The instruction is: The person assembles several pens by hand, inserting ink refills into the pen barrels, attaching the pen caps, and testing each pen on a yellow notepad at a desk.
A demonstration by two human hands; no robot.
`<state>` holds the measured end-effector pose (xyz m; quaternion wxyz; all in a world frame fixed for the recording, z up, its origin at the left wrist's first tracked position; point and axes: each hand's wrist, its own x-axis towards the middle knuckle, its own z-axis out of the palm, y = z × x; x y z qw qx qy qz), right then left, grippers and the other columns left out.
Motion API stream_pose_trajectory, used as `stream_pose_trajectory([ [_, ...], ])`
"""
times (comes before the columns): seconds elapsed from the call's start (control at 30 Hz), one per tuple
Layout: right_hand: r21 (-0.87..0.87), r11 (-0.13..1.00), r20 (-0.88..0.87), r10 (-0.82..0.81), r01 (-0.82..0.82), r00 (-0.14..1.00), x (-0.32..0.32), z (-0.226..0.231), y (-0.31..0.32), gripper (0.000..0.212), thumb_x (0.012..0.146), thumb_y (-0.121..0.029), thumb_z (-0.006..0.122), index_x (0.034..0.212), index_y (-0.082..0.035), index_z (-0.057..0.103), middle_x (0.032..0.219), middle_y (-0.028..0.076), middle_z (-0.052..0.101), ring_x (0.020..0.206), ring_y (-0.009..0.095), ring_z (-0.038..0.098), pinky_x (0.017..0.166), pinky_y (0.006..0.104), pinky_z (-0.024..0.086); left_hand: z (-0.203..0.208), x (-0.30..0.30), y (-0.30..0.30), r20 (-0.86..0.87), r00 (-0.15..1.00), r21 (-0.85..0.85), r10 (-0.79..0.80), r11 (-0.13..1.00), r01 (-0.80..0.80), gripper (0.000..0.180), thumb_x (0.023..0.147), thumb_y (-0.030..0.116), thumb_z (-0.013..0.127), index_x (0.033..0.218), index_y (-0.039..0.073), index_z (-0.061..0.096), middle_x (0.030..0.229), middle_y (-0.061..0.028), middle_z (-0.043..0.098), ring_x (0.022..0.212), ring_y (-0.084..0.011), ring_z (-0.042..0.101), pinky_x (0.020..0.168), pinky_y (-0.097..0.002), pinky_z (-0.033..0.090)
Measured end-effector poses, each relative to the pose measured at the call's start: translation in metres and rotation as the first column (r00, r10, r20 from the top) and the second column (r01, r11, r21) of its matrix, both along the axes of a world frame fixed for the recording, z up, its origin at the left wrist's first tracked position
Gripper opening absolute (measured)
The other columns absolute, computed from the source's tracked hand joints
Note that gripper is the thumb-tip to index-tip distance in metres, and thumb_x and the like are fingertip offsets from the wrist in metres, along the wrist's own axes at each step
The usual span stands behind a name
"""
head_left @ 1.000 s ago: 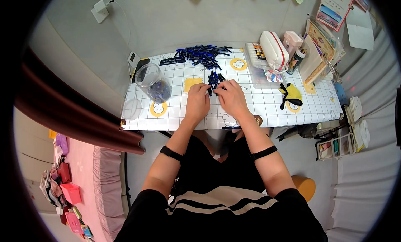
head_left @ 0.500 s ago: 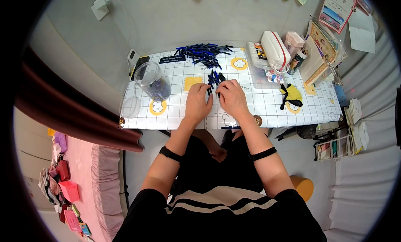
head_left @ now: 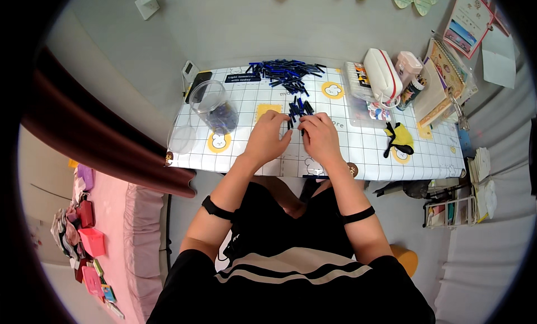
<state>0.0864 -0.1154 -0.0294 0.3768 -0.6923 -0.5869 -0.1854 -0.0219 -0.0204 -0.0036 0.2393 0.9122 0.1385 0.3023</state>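
Observation:
A small group of short dark-blue and black tubes (head_left: 301, 106), which look like pen ink cartridges, lies just beyond my fingertips on the table. My left hand (head_left: 267, 136) is curled, thumb and fingers closed around one dark cartridge (head_left: 290, 124). Close beside it, my right hand (head_left: 321, 135) bends its fingers down in a pinch over another dark cartridge, mostly hidden by the fingertips. Farther back, a large heap of the same cartridges (head_left: 285, 71) spreads near the wall. A clear plastic jar (head_left: 214, 107) to the left holds more blue pieces at its bottom.
The table (head_left: 251, 156) has a white grid cover. A clear round lid (head_left: 183, 139) lies at its left edge, near a dark phone (head_left: 199, 87). Rightward are a white pencil case (head_left: 382, 75), a plastic box (head_left: 363, 112), a pen holder (head_left: 412, 93), notebooks and a yellow-black cloth item (head_left: 400, 137).
The whole scene has shifted slightly right and down in the picture. Both hands stay over the small group of cartridges, with only slight finger movement.

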Motion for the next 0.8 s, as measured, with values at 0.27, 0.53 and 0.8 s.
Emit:
stream_pose_trajectory([
  [0.27,0.051,0.999,-0.027,-0.007,0.008,1.000,-0.003,0.000,-0.003,0.012,0.058,0.003,0.052,0.067,-0.005,0.052,0.079,0.002,0.052,0.073,0.021,0.044,0.065,0.0284,0.038,0.009,0.016,0.010,-0.259,0.966,0.128,-0.004,0.991,0.039,0.040,0.057,0.018,0.062,0.090,-0.001,0.049,0.086,-0.0156,0.047,0.080,-0.0292,0.046,0.071,-0.0325,0.038],
  [0.53,0.020,1.000,-0.055,0.002,-0.001,0.998,-0.003,-0.002,-0.004,0.012,0.058,0.002,0.052,0.068,-0.003,0.053,0.079,0.003,0.052,0.076,0.021,0.045,0.067,0.0297,0.039,0.009,0.031,0.022,-0.326,0.942,0.071,-0.082,0.991,0.111,0.042,0.052,0.013,0.062,0.089,-0.001,0.048,0.084,-0.0165,0.048,0.080,-0.0304,0.046,0.069,-0.0326,0.040],
  [0.8,0.020,1.000,-0.043,-0.011,0.012,0.999,-0.002,-0.001,-0.007,0.012,0.059,0.002,0.052,0.069,-0.003,0.054,0.079,0.004,0.051,0.075,0.022,0.044,0.066,0.0293,0.039,0.007,0.038,0.030,-0.256,0.959,-0.015,-0.122,0.992,0.123,0.041,0.051,0.007,0.060,0.089,-0.002,0.048,0.078,-0.0147,0.052,0.069,-0.0263,0.051,0.062,-0.0301,0.042],
])
